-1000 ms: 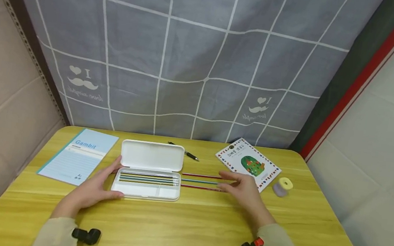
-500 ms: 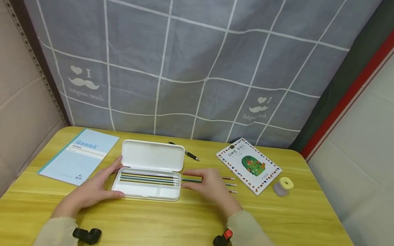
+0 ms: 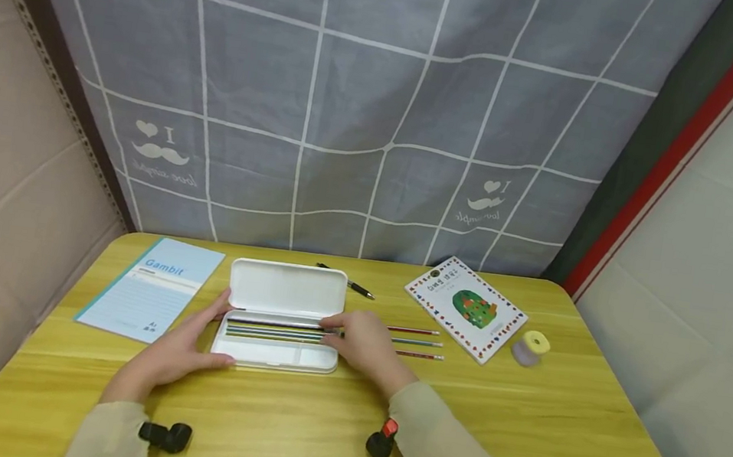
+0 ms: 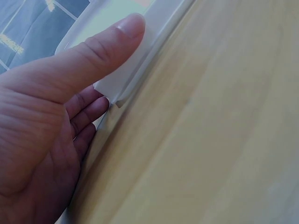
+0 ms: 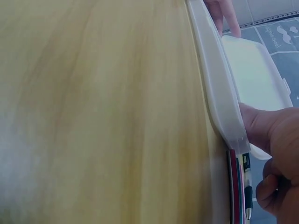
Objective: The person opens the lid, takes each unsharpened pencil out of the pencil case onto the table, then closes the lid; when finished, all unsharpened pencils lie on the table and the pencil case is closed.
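Observation:
In the head view, a white pencil case (image 3: 256, 354) lies open, its lid (image 3: 287, 287) tipped back. Several pencils (image 3: 269, 333) lie side by side in its rear compartment. My left hand (image 3: 172, 353) holds the case's left end, thumb on the front rim and fingers at the back corner. Over the case's right end is my right hand (image 3: 367, 343), its thumb and forefinger at the ends of the pencils inside; the right wrist view shows the thumb (image 5: 259, 122) dipping into the case. Whether it pinches any pencil is hidden. Three pencils (image 3: 417, 342) lie on the table, partly under this hand.
A black pen (image 3: 358, 289) lies behind the case. At the left is a light blue notebook (image 3: 157, 290). A white booklet with a green picture (image 3: 467, 307) and a small yellow-topped spool (image 3: 531, 348) lie at the right of the wooden table (image 3: 285, 426). A grey checked cloth (image 3: 350, 87) hangs behind.
My right hand has moved left, from over the right ends of the pencils on the table to the case's right end. My left hand stays on the case.

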Motion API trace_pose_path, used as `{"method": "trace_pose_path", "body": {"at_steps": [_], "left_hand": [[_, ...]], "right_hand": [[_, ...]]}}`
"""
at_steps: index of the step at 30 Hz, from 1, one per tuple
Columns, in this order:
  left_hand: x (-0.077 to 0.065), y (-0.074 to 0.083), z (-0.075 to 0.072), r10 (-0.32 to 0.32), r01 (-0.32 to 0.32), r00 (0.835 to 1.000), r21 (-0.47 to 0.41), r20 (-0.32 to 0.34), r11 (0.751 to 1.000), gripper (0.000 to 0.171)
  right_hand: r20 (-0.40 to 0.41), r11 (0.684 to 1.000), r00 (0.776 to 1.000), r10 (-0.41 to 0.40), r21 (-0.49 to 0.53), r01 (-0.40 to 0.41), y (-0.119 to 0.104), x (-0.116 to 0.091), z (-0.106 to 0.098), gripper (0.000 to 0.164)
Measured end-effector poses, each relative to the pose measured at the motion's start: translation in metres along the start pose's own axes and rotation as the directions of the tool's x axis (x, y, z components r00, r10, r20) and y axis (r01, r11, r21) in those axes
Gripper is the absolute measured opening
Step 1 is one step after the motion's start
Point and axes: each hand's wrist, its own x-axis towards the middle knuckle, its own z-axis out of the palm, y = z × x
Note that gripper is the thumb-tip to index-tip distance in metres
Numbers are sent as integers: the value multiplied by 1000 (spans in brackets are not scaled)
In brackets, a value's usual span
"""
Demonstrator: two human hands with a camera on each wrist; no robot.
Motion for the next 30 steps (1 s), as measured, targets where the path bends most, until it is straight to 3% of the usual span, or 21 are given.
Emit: {"method": "trace_pose_path", "body": {"at_steps": [13, 19, 30], "left_hand": [[0, 2, -1, 2, -2, 1000, 1, -1, 1000, 121], [0, 3, -1, -1, 1, 1000, 4, 3, 1000, 121], [1, 3, -1, -1, 1, 1000, 16, -1, 1000, 121]], "right_hand": [[7, 998, 999, 48, -49, -47, -11, 7, 5, 17], [-12, 998, 999, 53, -23, -53, -9, 4, 6, 15], [-187, 991, 982, 33, 135, -8, -7, -4, 0, 11]]}}
